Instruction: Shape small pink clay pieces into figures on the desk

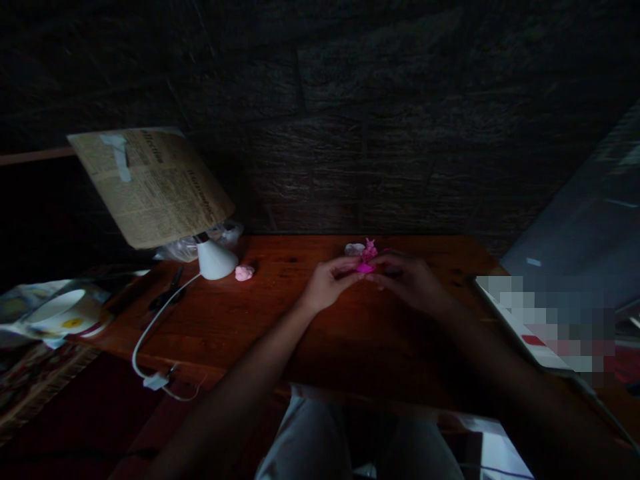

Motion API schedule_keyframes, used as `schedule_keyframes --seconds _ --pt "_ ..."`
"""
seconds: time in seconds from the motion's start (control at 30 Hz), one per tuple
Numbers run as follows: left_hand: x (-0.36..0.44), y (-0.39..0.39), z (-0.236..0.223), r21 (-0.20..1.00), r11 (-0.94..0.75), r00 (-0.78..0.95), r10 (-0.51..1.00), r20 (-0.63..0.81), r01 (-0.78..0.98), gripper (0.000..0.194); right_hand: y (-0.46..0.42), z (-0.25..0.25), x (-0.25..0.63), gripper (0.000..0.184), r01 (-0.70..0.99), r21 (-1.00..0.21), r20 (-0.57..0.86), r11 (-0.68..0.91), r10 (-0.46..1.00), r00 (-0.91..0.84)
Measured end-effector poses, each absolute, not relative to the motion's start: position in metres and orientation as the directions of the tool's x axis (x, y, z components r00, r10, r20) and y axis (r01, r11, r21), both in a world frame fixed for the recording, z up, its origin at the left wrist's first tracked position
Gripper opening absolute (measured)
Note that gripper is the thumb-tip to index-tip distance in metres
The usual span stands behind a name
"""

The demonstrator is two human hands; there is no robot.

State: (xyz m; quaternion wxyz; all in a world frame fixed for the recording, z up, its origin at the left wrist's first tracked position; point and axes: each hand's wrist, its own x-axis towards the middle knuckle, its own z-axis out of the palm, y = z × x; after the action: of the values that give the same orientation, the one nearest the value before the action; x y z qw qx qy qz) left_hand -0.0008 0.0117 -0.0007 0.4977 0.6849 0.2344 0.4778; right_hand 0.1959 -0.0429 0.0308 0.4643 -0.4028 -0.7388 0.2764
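A small pink figurine [369, 249] with a bright magenta piece [366, 268] at its base is between my two hands, over the far part of the wooden table [280, 320]. From the left, the fingertips of my left hand [325, 283] pinch the magenta piece. My right hand [413, 277] is closed around its other side, with thumb and fingers brought together at it. Just behind the left fingers lies a small whitish, see-through thing [354, 249] whose kind is unclear. The room is dim, so fine detail is lost.
A lamp with a newspaper shade [155, 183] and white base [216, 260] stands left, near a pink lump [245, 273]. Dark scissors [170, 290] lie by its white cord [143, 333]. A white bowl-like cup [67, 313] is far left. A blurred-out flat object [540, 327] lies right.
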Motion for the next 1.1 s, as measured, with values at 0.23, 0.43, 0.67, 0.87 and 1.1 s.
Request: schedule_keyframes --seconds 0.23,0.43,0.67,0.87,1.1 --pt "0.0 0.011 -0.001 0.905 -0.394 0.439 0.792 0.423 -0.162 0.044 -0.044 0.031 0.194 0.031 0.262 -0.835 0.431 0.484 0.871 -0.237" --pt "-0.001 0.011 0.0 0.905 -0.396 0.443 0.79 0.424 -0.159 0.043 -0.044 0.032 0.194 0.031 0.231 -0.861 0.403 0.452 0.886 -0.23" --pt "-0.001 0.007 0.0 0.906 -0.408 0.432 0.801 0.415 -0.114 0.041 -0.041 0.026 0.194 0.031 0.241 -0.856 0.417 0.458 0.886 -0.201" --pt "-0.001 0.009 0.002 0.897 -0.422 0.424 0.794 0.435 -0.131 0.041 -0.043 0.028 0.191 0.032 0.189 -0.882 0.394 0.433 0.895 -0.208" --pt "0.0 0.009 0.005 0.885 -0.439 0.429 0.777 0.46 -0.155 0.036 -0.045 0.037 0.195 0.043 0.133 -0.931 0.311 0.338 0.931 -0.191"
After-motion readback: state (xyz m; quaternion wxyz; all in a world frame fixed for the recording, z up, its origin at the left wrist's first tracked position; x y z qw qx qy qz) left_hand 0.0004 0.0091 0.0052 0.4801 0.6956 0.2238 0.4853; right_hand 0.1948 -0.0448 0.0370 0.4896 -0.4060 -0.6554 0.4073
